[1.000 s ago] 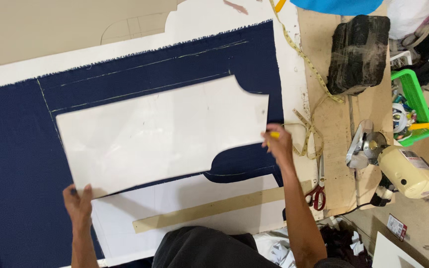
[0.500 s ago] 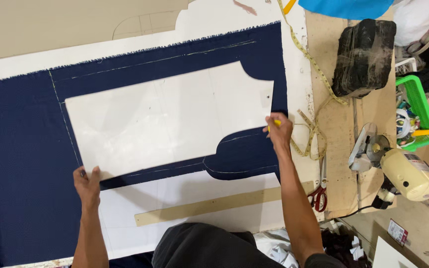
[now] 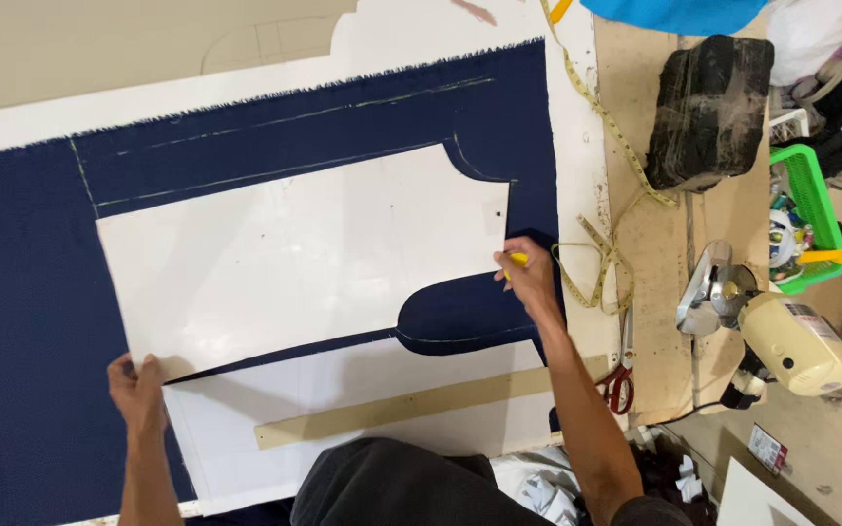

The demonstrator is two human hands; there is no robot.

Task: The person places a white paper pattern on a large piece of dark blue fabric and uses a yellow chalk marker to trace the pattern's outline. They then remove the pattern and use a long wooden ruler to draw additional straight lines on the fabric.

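Note:
A navy blue cloth point(image 3: 31, 292) lies spread over the table with pale chalk lines drawn on it. On top rests a large white pattern card point(image 3: 294, 263). My left hand point(image 3: 135, 390) pinches the card's near left corner. My right hand point(image 3: 530, 278) sits at the card's right edge and grips a small yellow piece of chalk point(image 3: 516, 259). A second white card point(image 3: 363, 429) lies nearer me, with a tan strip point(image 3: 411, 407) laid across it.
A yellow tape measure point(image 3: 606, 195) trails along the cloth's right edge. Red-handled scissors point(image 3: 621, 375), a black block point(image 3: 708, 112), a cream electric cutter point(image 3: 782, 336) and a green basket point(image 3: 816, 219) crowd the right side.
The upper pattern card has slid farther up and to the right on the cloth. Both hands moved with it, the left at its corner and the right at its edge.

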